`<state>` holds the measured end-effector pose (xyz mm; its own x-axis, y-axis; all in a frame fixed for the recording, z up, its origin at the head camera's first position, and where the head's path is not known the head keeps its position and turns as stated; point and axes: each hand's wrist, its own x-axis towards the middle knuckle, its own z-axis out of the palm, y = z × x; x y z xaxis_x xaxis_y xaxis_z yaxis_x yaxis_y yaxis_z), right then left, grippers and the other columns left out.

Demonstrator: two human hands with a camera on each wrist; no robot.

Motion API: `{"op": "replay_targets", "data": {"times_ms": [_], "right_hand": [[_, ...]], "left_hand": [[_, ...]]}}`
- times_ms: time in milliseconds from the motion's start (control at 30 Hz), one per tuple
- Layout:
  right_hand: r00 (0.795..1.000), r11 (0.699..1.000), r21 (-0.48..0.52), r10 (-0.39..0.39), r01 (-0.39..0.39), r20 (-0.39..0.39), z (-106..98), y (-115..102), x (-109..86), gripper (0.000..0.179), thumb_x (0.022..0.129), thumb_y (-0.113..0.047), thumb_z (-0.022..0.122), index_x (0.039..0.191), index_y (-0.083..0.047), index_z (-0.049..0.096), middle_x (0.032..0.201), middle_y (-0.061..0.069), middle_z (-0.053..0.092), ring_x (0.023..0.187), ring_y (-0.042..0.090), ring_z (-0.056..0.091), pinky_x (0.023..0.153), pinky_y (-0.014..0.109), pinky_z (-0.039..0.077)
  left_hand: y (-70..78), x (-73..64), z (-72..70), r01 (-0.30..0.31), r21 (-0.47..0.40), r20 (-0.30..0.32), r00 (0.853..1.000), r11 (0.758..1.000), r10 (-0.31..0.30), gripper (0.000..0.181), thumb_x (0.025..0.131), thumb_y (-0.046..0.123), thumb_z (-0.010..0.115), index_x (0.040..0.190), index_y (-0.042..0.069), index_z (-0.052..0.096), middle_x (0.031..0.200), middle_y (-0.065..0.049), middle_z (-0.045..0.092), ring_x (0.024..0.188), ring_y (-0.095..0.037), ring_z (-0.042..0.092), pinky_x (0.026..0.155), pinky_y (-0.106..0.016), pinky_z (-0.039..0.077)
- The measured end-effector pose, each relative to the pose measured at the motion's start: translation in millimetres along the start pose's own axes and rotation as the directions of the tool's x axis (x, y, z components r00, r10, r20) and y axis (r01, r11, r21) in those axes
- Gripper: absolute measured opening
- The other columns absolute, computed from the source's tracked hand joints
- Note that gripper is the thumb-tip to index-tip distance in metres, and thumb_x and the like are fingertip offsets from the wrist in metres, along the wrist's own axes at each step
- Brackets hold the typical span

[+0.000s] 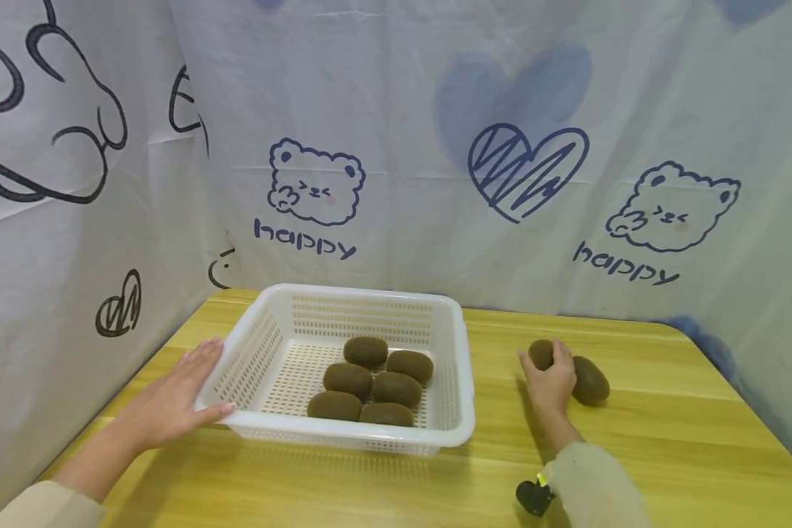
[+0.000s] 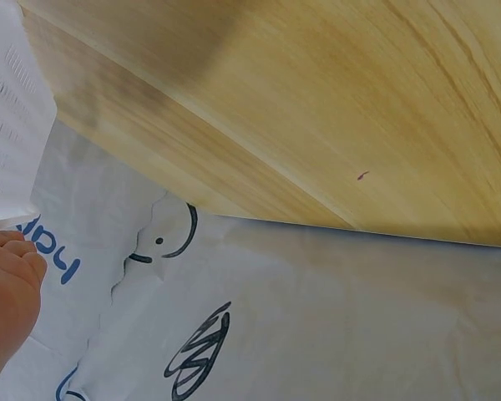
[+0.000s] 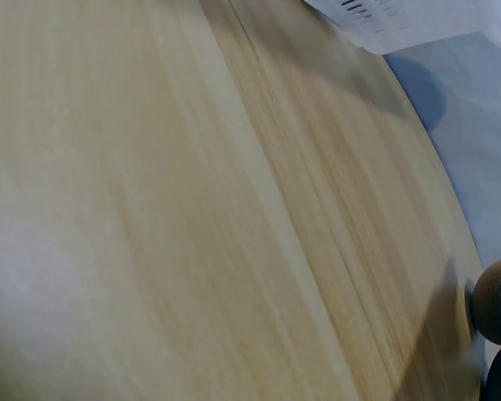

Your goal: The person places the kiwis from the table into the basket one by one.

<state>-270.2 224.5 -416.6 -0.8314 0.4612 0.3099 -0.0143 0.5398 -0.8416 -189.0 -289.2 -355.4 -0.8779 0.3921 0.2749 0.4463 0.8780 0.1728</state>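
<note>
At the basket's left side my left hand point(image 1: 178, 396) rests with its fingers along the rim and its thumb over the front corner. The white plastic basket point(image 1: 465, 367) has slotted walls and holds several brown kiwis point(image 1: 347, 380) in its right half. On the right of the table, my right hand point(image 1: 551, 378) pinches a kiwi point(image 1: 540, 353) between thumb and fingers. Another kiwi point(image 1: 590, 381) lies right beside that hand. In the right wrist view the gripped kiwi point(image 3: 494, 302) shows only at the right edge, partly behind a finger.
The wooden table point(image 1: 290, 484) ends at a pale cloth point(image 1: 402, 147) with printed drawings, hung behind it and on both sides. Near my right sleeve a small black heart-shaped item point(image 1: 534, 497) shows over the table.
</note>
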Motion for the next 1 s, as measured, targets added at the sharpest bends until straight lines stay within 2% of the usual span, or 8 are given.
{"op": "replay_targets", "data": {"times_ms": [233, 500, 667, 833, 1000], "right_hand": [[1.000, 0.999, -0.042, 0.006, -0.006, 0.006, -1, 4, 3.0, 0.068, 0.085, -0.016, 0.066, 0.137, 0.013, 0.033, 0.142, 0.032, 0.034, 0.134, 0.044, 0.029, 0.112, 0.052, 0.025], [0.997, 0.989, -0.140, -0.029, 0.038, 0.070, -1, 6, 5.5, 0.059, 0.086, -0.008, 0.062, 0.134, 0.016, 0.036, 0.139, 0.034, 0.036, 0.131, 0.046, 0.030, 0.112, 0.053, 0.026], [0.995, 0.983, -0.165, -0.075, 0.084, 0.059, -1, 8, 6.4, 0.052, 0.084, -0.001, 0.060, 0.129, 0.017, 0.042, 0.134, 0.035, 0.040, 0.127, 0.048, 0.034, 0.110, 0.055, 0.028], [0.994, 0.981, -0.164, -0.101, 0.107, 0.046, -2, 11, 8.5, 0.048, 0.082, -0.001, 0.062, 0.125, 0.016, 0.047, 0.130, 0.035, 0.045, 0.123, 0.049, 0.038, 0.107, 0.056, 0.031], [0.991, 0.979, -0.169, -0.098, 0.112, 0.090, -5, 14, 10.9, 0.049, 0.082, -0.005, 0.064, 0.126, 0.012, 0.049, 0.130, 0.032, 0.046, 0.123, 0.047, 0.040, 0.106, 0.056, 0.033]], "left_hand": [[0.5, 0.0, -1.0, 0.007, -0.004, 0.010, 1.000, 1.000, -0.007, 0.089, 0.084, 0.044, 0.058, 0.145, -0.007, 0.017, 0.149, -0.028, 0.022, 0.138, -0.043, 0.022, 0.102, -0.001, -0.015], [0.2, -0.4, -0.5, 0.003, -0.006, 0.010, 1.000, 1.000, -0.003, 0.089, 0.085, 0.044, 0.059, 0.145, -0.008, 0.017, 0.149, -0.029, 0.023, 0.139, -0.042, 0.021, 0.102, -0.001, -0.014], [0.2, -1.4, -0.4, 0.000, 0.000, 0.004, 1.000, 1.000, 0.000, 0.089, 0.084, 0.044, 0.059, 0.144, -0.008, 0.018, 0.148, -0.029, 0.023, 0.138, -0.042, 0.022, 0.104, -0.002, -0.014], [0.4, -1.6, -0.5, 0.006, 0.005, 0.006, 1.000, 1.000, -0.006, 0.089, 0.084, 0.044, 0.058, 0.144, -0.008, 0.018, 0.148, -0.029, 0.023, 0.138, -0.043, 0.023, 0.104, -0.002, -0.014], [0.8, -0.6, -0.5, 0.010, 0.005, 0.009, 1.000, 1.000, -0.010, 0.090, 0.084, 0.045, 0.058, 0.145, -0.007, 0.018, 0.149, -0.028, 0.022, 0.137, -0.043, 0.023, 0.103, -0.002, -0.014]]}}
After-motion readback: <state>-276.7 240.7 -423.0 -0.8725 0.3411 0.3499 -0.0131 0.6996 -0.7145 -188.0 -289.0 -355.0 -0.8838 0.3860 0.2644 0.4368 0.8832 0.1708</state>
